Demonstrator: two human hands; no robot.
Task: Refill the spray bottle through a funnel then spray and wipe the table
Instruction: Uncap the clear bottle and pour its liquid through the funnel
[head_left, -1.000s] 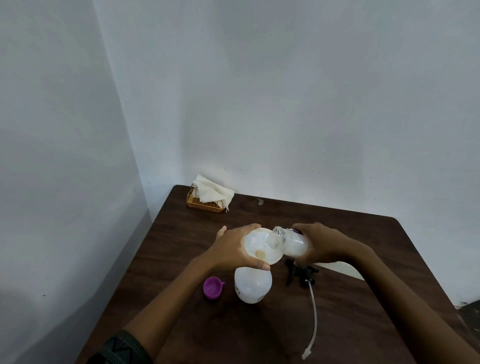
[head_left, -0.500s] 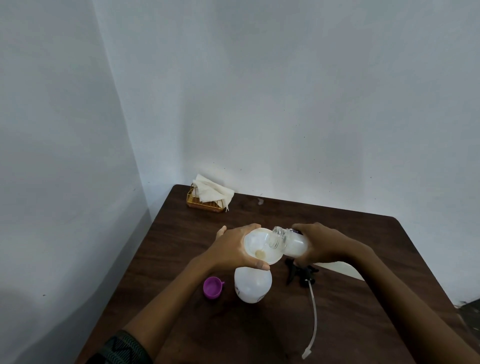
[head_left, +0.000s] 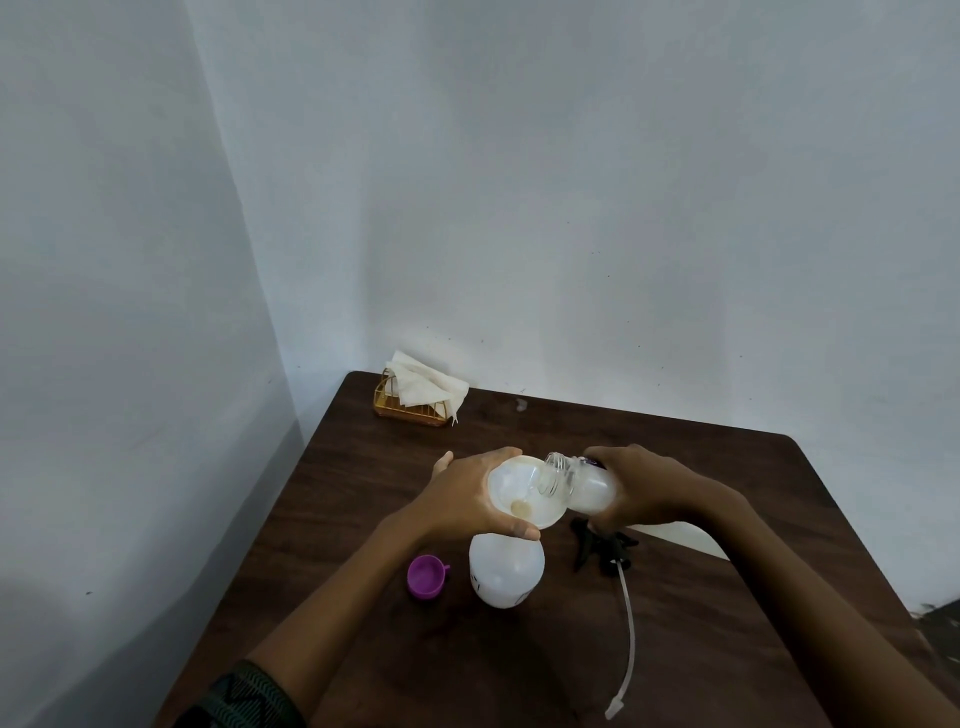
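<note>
The purple cap (head_left: 427, 577) lies on the table (head_left: 353, 467) just left of the spray bottle (head_left: 506, 571), which stands upright near the middle. The left grip (head_left: 462, 499) curls round the rim of the funnel (head_left: 524, 493) seated in the bottle's neck. If that hold slackens, the top-heavy pair could tip. The refill bottle (head_left: 582, 480), tilted with its mouth over the funnel's edge, is clasped by the right grip (head_left: 649, 493). Too steep a tilt may flood the funnel or run liquid over its rim onto the table. The spray head (head_left: 602, 551) lies just right of the spray bottle. Dark marks low on the spray bottle are too small to read, and a purple label on the refill bottle is mostly hidden under the right grip.
</note>
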